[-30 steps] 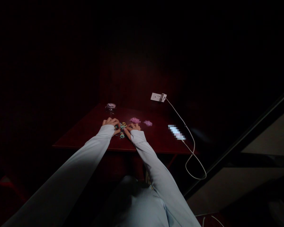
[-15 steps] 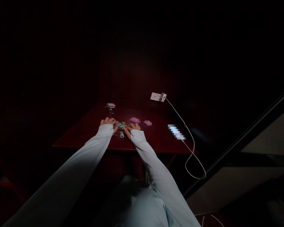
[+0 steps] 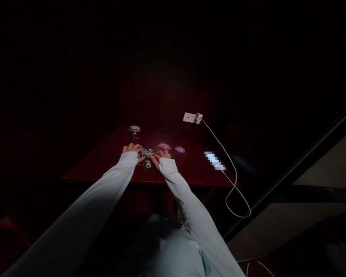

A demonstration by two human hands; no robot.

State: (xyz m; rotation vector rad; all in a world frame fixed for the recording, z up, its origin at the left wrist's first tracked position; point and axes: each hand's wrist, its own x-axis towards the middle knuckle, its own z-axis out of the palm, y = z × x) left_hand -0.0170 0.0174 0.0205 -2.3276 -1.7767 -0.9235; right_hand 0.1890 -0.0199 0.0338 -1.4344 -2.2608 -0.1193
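Observation:
A small mixed heap of coloured bands (image 3: 150, 151), yellow, green and purple, that look like hair ties lies on the dark red table between my hands. At its left edge is my left hand (image 3: 132, 148), fingers curled down and the thumb pointing into the heap. My right hand (image 3: 162, 154) touches the heap from the right with bent fingers and thumb close together. What the fingertips hold is too small to make out. A few green and yellow rings (image 3: 148, 165) lie just in front, nearer to me.
Beyond my right hand sit a pink pile of bands (image 3: 164, 146) and a purple pile (image 3: 180, 149). A clear lidded jar (image 3: 134, 130) stands at the back left. On the right lies a blurred-out phone (image 3: 215, 161), its white cable (image 3: 236, 173) running to a wall socket (image 3: 189, 117).
My left thumb has swung inward and now points at the heap. My right hand has barely moved. The piles, jar and phone stay as they were.

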